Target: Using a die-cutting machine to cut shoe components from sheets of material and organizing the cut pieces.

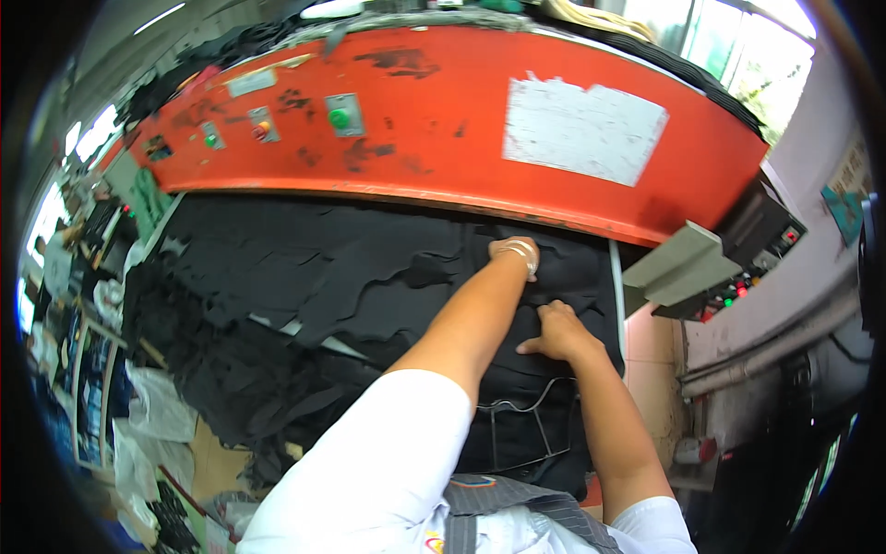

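My left hand (pixel 515 251) reaches far forward over the black sheet material (pixel 369 268), close under the lower edge of a red machine beam (pixel 406 175). A pale band circles its wrist, and its fingertips are hidden from me. Nearer to me and to the right, my right hand (pixel 558 334) rests on the black material, its thumb spread to the left and its fingers pointing forward. A thin metal frame with crossbars, like a cutting die (pixel 531 454), lies on the black surface close to my body.
Cut black scraps (pixel 231 369) heap up at the left. Green buttons (pixel 340 118) and a red one (pixel 260 131) sit on the beam. A control box (pixel 775 231) and a grey metal flap (pixel 678 263) stand at the right. White plastic bags (pixel 152 406) lie on the left floor.
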### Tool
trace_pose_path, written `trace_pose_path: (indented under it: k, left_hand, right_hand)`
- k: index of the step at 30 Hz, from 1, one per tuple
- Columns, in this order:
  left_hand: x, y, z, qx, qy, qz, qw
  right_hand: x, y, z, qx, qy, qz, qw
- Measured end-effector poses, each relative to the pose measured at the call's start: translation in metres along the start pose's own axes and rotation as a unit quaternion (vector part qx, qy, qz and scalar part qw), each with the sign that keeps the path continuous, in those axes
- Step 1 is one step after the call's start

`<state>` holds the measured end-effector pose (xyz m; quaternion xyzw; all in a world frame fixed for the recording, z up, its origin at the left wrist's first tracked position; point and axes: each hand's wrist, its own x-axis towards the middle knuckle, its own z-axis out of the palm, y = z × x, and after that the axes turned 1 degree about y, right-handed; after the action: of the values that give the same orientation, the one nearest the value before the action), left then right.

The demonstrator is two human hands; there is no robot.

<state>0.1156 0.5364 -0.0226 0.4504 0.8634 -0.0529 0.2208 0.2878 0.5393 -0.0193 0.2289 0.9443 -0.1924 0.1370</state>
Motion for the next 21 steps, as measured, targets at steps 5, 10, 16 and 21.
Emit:
trace_pose_path:
  k: [5,10,16,21]
  left_hand:
    - [-0.003,0.009,0.013,0.029,0.128,-0.015,0.991]
    - [-0.032,-0.004,0.02,-0.003,0.224,0.072,0.972]
    - [-0.093,-0.013,-0.02,-0.08,0.245,0.125,0.958]
    - [-0.136,-0.055,-0.041,-0.18,0.291,0.149,0.928]
  right_hand:
    - [0.008,-0.01,-0.014,-0.016,-0.034,0.038,0.999]
    - [0.021,-0.013,-0.006,-0.041,-0.038,0.036,0.998]
    - [0.043,0.0,-0.002,-0.097,-0.099,0.046,0.989]
    - [0.04,0.029,-0.005,0.055,-0.049,0.004,0.997]
